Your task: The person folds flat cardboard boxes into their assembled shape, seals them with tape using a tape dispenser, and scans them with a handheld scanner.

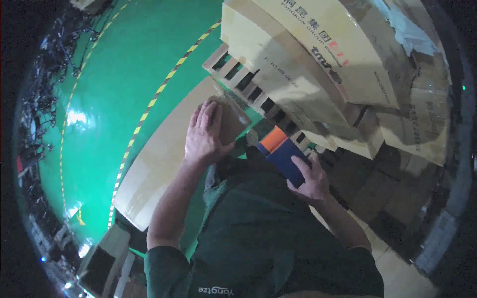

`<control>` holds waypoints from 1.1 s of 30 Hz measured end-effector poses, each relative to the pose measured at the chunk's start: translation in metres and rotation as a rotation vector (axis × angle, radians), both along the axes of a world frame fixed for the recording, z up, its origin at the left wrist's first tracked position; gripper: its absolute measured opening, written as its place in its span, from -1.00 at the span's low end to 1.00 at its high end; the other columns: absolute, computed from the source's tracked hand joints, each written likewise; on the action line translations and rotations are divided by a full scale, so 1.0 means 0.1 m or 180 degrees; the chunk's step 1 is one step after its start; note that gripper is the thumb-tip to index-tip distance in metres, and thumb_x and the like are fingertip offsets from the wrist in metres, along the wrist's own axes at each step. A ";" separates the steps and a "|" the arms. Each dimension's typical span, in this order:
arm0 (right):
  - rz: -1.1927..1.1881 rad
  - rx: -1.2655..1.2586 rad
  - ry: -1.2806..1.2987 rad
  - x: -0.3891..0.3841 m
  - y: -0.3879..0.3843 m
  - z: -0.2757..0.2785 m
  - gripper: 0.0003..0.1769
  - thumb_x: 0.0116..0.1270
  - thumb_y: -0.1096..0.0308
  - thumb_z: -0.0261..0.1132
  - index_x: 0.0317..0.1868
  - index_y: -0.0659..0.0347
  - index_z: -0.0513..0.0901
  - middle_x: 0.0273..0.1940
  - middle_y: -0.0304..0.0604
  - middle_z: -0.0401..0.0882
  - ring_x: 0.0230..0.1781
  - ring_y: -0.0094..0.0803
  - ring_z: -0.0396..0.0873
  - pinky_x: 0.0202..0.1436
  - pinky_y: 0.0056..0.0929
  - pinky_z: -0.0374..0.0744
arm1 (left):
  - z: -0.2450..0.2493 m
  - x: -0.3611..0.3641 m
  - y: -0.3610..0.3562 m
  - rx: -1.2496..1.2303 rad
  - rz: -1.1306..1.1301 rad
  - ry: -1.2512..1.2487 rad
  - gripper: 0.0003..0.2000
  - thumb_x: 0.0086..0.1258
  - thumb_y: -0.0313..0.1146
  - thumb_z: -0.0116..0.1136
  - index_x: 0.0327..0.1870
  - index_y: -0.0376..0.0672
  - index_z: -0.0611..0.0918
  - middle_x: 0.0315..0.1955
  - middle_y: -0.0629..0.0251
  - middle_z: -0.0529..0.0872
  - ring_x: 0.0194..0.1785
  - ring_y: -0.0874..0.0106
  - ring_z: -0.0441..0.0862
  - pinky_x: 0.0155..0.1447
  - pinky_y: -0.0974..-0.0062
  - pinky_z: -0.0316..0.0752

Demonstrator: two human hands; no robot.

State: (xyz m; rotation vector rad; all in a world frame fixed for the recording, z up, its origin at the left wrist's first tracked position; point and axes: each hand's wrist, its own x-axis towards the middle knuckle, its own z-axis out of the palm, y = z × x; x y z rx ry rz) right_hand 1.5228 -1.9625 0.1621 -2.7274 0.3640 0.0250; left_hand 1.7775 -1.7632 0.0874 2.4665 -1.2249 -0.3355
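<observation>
My left hand [204, 131] lies flat near one end of a long brown cardboard box [159, 154], its fingers stretched out over the surface. Clear tape shows along that end of the box. In my right hand [314, 181] is a dark blue block-shaped object with an orange end [284, 155], gripped between thumb and fingers, the orange end pointing away from me. What kind of tool it is, I cannot tell. It is held beside the near end of the box, close to a slatted pallet edge.
Large printed cardboard boxes [298, 74] are stacked on a pallet [253, 94] at the right. Yellow-and-black striped tape [149, 107] runs across the green floor [119, 64]. Dark machinery [47, 99] lines the far left. Brown sheets [372, 184] lie at the lower right.
</observation>
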 end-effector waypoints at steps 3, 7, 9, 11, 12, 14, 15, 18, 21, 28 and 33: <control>-0.0127 0.0240 0.0044 -0.15 -0.08 -0.10 -0.22 -0.02 0.17 0.46 0.30 -0.14 0.45 -0.12 0.02 0.44 -0.21 -0.04 0.57 -0.26 -0.09 0.65 | 0.00 0.04 -0.06 -0.0158 0.0059 -0.0124 -0.01 -0.12 0.00 0.44 0.39 -0.28 0.27 0.34 0.04 0.28 0.45 0.07 0.17 0.55 0.08 0.02; 0.0001 0.0433 -0.0229 -0.27 -0.17 -0.20 -0.31 0.09 0.09 0.37 0.28 -0.04 0.45 -0.18 0.03 0.38 -0.28 -0.03 0.54 -0.39 -0.09 0.64 | 0.01 -0.01 -0.05 -0.0356 -0.0073 -0.0396 -0.01 -0.16 -0.05 0.50 0.34 -0.35 0.31 0.24 -0.02 0.34 0.37 -0.02 0.28 0.46 -0.02 0.18; 0.0077 0.0363 -0.0268 -0.29 -0.22 -0.26 -0.30 0.12 0.07 0.37 0.30 -0.02 0.44 -0.21 0.03 0.37 -0.33 -0.04 0.50 -0.41 -0.11 0.60 | 0.01 -0.03 -0.06 -0.0337 -0.0090 -0.0431 -0.04 -0.11 -0.02 0.48 0.34 -0.33 0.32 0.25 0.00 0.35 0.35 -0.05 0.29 0.40 -0.03 0.25; 0.0042 0.0382 -0.0152 -0.32 -0.24 -0.31 -0.29 0.12 0.08 0.38 0.31 -0.03 0.44 -0.20 0.05 0.38 -0.34 -0.01 0.51 -0.40 -0.09 0.60 | -0.02 -0.03 -0.06 -0.0351 -0.0103 -0.0420 -0.04 -0.11 -0.01 0.49 0.34 -0.32 0.32 0.26 0.01 0.34 0.36 -0.05 0.27 0.41 -0.04 0.24; 0.0006 0.0416 -0.0024 -0.34 -0.23 -0.33 -0.29 0.11 0.10 0.39 0.31 -0.04 0.45 -0.19 0.08 0.40 -0.33 0.02 0.52 -0.37 -0.08 0.61 | -0.04 -0.04 -0.05 -0.0373 -0.0095 -0.0400 -0.03 -0.12 -0.01 0.50 0.35 -0.32 0.31 0.28 0.02 0.33 0.38 -0.05 0.25 0.43 -0.03 0.21; 0.0010 0.0411 -0.0058 -0.34 -0.24 -0.36 -0.26 0.06 0.13 0.41 0.31 -0.07 0.45 -0.17 0.08 0.40 -0.33 0.03 0.53 -0.38 -0.08 0.61 | -0.07 -0.03 -0.05 -0.0376 -0.0080 -0.0422 -0.02 -0.12 -0.02 0.50 0.35 -0.32 0.30 0.29 0.01 0.32 0.39 -0.06 0.24 0.44 -0.04 0.20; 0.0024 0.0392 -0.0151 -0.34 -0.23 -0.37 -0.24 0.02 0.16 0.43 0.31 -0.09 0.44 -0.17 0.07 0.40 -0.34 0.01 0.53 -0.40 -0.10 0.62 | -0.08 -0.03 -0.04 -0.0365 -0.0075 -0.0449 -0.02 -0.12 -0.02 0.50 0.36 -0.32 0.30 0.29 -0.01 0.33 0.39 -0.07 0.24 0.43 -0.04 0.22; 0.0034 0.0499 -0.0147 -0.36 -0.23 -0.29 -0.22 -0.04 0.26 0.46 0.29 -0.06 0.45 -0.13 0.05 0.40 -0.30 -0.02 0.56 -0.40 -0.13 0.65 | -0.06 -0.04 -0.05 -0.0426 -0.0126 -0.0540 -0.03 -0.13 -0.05 0.51 0.34 -0.33 0.32 0.26 0.01 0.34 0.35 -0.08 0.28 0.36 -0.04 0.31; 0.0016 0.0514 -0.0133 -0.35 -0.22 -0.24 -0.20 -0.05 0.26 0.47 0.30 -0.11 0.44 -0.11 0.04 0.41 -0.29 -0.03 0.57 -0.42 -0.10 0.65 | -0.03 -0.03 -0.04 -0.0377 -0.0137 -0.0509 -0.04 -0.12 -0.05 0.51 0.35 -0.32 0.32 0.27 0.01 0.34 0.35 -0.07 0.28 0.37 -0.05 0.29; 0.0035 0.0550 -0.0234 -0.28 -0.20 -0.07 -0.24 -0.04 0.21 0.45 0.27 -0.03 0.45 -0.18 -0.02 0.37 -0.34 -0.13 0.53 -0.40 -0.21 0.65 | -0.03 -0.02 -0.05 -0.0396 -0.0127 -0.0548 -0.05 -0.10 -0.01 0.48 0.35 -0.31 0.33 0.25 -0.01 0.37 0.31 -0.05 0.33 0.36 -0.04 0.32; 0.0035 0.0613 -0.0397 -0.18 -0.18 0.28 -0.26 -0.05 0.25 0.45 0.24 0.02 0.48 -0.17 0.01 0.41 -0.35 -0.09 0.57 -0.43 -0.23 0.65 | -0.05 -0.02 -0.04 -0.0471 -0.0148 -0.0502 -0.03 -0.12 -0.04 0.49 0.35 -0.33 0.31 0.26 -0.02 0.35 0.33 -0.08 0.29 0.39 -0.04 0.27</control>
